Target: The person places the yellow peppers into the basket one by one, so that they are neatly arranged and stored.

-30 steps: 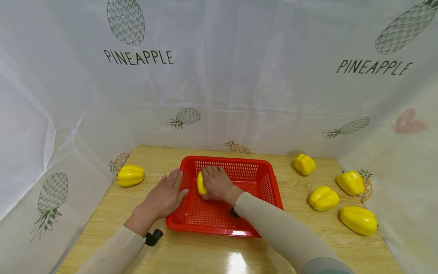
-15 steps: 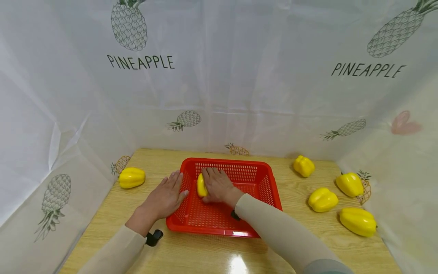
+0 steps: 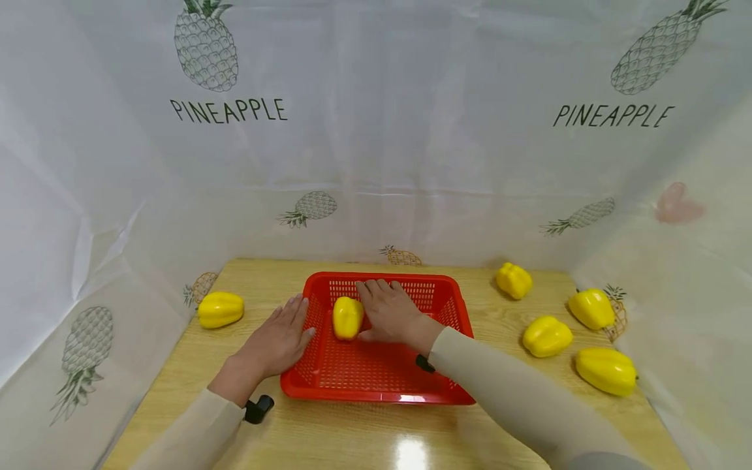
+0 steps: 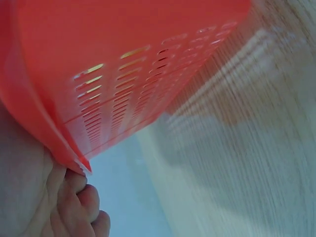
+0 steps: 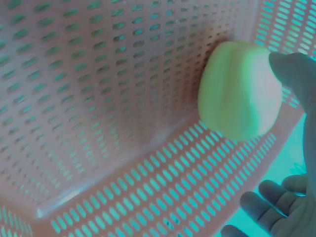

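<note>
Yellow bell pepper [image 3: 348,318], one, lying within a red basket [image 3: 376,395], on the floor near its left end; bright yellow, smooth and glossy skin, blocky form, longer than wide, with shallow lengthwise grooves parting rounded lobes and pale highlights on the upper surface; rendered pale yellow-green in the tinted right wrist view. Basket: rectangular, with a smooth rolled rim, its walls and floor pierced by rows of slots. Right hand [image 3: 390,312]: inside the basket, just right of the pepper, fingers extended and gripping nothing; thumb close by the pepper's near end, contact impossible to tell. Left hand [image 3: 275,341]: laid along the left rim of the basket, fingers stretched out straight, thumb apart on the inner side, palm against the rim without closing round it. Also listed: one yellow pepper [image 3: 220,309] of like gloss on the wooden table [image 3: 329,434], well left of the basket; four further yellow peppers [image 3: 547,337], lobed and shiny, to the right of the basket, lying apart at differing angles; beige sleeves [image 3: 190,431] on both arms; white curtain [image 3: 376,150] behind, printed with pineapples and lettering.
</note>
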The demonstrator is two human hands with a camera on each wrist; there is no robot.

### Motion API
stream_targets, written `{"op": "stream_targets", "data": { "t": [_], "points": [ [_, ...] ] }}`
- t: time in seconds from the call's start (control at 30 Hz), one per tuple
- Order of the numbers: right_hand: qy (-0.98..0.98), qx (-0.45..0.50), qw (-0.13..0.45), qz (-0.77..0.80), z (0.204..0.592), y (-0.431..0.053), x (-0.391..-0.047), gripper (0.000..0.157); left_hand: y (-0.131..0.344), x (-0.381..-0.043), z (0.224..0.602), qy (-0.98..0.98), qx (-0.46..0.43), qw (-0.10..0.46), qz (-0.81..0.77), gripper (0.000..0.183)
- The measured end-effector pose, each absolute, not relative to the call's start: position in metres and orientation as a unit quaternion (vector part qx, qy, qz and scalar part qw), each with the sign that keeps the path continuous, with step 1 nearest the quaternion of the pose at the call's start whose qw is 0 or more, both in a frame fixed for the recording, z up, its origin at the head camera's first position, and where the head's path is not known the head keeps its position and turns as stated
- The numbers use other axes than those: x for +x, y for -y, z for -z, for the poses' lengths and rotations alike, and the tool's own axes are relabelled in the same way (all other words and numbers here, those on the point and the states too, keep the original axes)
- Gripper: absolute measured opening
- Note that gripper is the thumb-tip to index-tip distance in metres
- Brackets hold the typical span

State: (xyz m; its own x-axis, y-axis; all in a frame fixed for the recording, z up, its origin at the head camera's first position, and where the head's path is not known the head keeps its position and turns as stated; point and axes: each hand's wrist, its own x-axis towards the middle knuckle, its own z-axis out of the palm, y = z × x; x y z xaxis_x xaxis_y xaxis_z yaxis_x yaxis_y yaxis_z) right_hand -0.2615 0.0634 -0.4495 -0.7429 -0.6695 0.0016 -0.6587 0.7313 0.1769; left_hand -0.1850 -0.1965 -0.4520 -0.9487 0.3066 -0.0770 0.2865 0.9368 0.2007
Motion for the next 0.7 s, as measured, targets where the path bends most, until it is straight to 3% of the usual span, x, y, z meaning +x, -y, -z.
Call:
{"op": "stream_targets", "data": {
  "t": [0.33,0.7],
  "points": [
    [0.941,0.329,0.053,0.063,0.415,-0.11,-0.243,0.099,0.198,-0.182,0.458,-0.983,0.149,0.034,-0.1,0.073],
    [0.955,0.257,0.152,0.002,0.406,-0.208,-0.239,0.091,0.195,-0.186,0.458,-0.981,0.163,0.021,-0.1,0.072]
  ]
}}
